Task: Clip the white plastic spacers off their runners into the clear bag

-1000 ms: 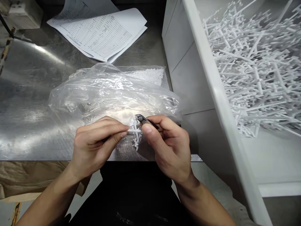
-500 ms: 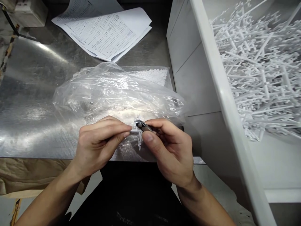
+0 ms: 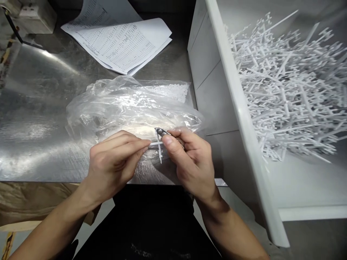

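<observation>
My left hand (image 3: 115, 162) pinches a small white plastic sprue (image 3: 159, 148) by one end of its crossbar, just above the metal table's front edge. My right hand (image 3: 191, 162) grips a small metal clipper (image 3: 162, 133), whose jaws sit at the top of the sprue. Right behind both hands lies a crumpled clear plastic bag (image 3: 130, 104) with small white pieces (image 3: 175, 91) at its far right corner.
A big white bin (image 3: 238, 108) on the right holds a heap of white sprues (image 3: 292, 83). Printed paper sheets (image 3: 121, 39) lie at the back of the steel table (image 3: 35, 119). A grey box with a cable (image 3: 35, 16) sits at the back left.
The sprue in my left hand shows fewer white pieces on it than a second ago. Both hands stay together at the table's front edge; the view has shifted slightly.
</observation>
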`<state>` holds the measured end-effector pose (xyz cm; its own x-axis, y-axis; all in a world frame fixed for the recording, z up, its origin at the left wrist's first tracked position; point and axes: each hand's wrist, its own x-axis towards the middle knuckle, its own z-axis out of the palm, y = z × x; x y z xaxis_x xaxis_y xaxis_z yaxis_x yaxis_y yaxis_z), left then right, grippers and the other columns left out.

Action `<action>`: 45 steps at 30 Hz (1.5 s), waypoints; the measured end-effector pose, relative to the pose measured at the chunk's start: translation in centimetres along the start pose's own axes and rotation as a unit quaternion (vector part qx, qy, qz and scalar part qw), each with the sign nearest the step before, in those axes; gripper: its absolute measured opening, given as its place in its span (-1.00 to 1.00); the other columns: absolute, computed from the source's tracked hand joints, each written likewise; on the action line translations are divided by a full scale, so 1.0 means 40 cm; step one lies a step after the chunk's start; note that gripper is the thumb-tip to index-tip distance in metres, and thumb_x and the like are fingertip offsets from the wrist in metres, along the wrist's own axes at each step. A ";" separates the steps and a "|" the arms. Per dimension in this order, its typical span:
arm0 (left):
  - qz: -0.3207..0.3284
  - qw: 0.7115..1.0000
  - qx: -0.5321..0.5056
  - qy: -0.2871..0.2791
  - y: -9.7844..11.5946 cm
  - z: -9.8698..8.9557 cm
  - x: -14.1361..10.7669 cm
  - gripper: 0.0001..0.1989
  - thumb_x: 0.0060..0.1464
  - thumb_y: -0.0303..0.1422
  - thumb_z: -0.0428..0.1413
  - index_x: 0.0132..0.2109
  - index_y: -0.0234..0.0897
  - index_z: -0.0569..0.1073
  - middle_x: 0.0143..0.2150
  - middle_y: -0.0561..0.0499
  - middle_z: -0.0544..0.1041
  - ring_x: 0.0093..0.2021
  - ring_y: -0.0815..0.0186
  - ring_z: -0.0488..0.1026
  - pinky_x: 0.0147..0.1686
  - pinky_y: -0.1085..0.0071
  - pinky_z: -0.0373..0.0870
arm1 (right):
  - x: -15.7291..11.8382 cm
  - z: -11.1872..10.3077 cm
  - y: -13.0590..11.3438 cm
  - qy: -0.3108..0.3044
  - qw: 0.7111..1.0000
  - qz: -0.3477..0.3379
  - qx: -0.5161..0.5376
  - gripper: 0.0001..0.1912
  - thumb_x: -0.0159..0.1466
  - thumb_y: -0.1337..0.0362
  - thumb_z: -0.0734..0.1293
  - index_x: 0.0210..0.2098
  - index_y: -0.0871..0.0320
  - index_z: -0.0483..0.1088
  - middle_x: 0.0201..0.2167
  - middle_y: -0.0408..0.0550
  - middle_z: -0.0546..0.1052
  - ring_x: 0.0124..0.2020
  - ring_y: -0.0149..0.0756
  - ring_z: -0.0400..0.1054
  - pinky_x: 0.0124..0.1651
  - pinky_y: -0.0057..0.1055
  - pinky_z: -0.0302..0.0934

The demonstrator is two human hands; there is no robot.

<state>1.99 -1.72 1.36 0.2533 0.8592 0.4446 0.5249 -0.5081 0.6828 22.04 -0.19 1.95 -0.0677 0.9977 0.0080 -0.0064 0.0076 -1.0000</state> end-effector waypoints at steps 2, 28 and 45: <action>0.004 1.000 0.017 0.000 -0.006 -0.003 0.007 -0.80 0.35 -0.57 0.30 0.01 -0.22 0.71 -0.16 0.04 0.75 -0.20 0.36 0.69 -0.11 0.39 0.61 | 0.004 0.005 0.009 0.006 0.999 0.020 0.050 -0.84 0.44 0.19 0.48 -0.25 0.10 0.55 -0.46 -0.22 0.51 -0.40 -0.36 0.44 -0.28 -0.38 0.42; -0.086 0.991 -0.056 0.084 -0.020 -0.017 0.013 -0.82 0.31 -0.49 0.41 -0.06 -0.06 0.75 -0.14 0.17 0.77 -0.16 0.40 0.71 -0.14 0.43 0.69 | -0.024 -0.007 0.016 -0.033 0.995 -0.043 -0.086 -0.85 0.52 0.21 0.44 -0.17 0.15 0.56 -0.52 -0.28 0.41 -0.56 -0.50 0.20 -0.52 -0.50 0.16; -0.060 0.993 0.003 0.105 -0.030 -0.006 0.012 -0.83 0.30 -0.54 0.39 -0.06 -0.15 0.74 -0.15 0.12 0.77 -0.15 0.39 0.70 -0.11 0.42 0.65 | -0.028 -0.003 0.009 -0.091 0.993 -0.064 -0.028 -0.94 0.48 0.33 0.46 -0.16 0.10 0.53 -0.50 -0.34 0.35 -0.54 -0.53 0.20 -0.51 -0.53 0.12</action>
<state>1.29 -0.69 0.90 0.0138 0.8813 0.4724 0.5455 -0.4026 0.7351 22.23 -1.29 1.57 -0.2489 0.9597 0.1308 0.0296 0.1425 -0.9894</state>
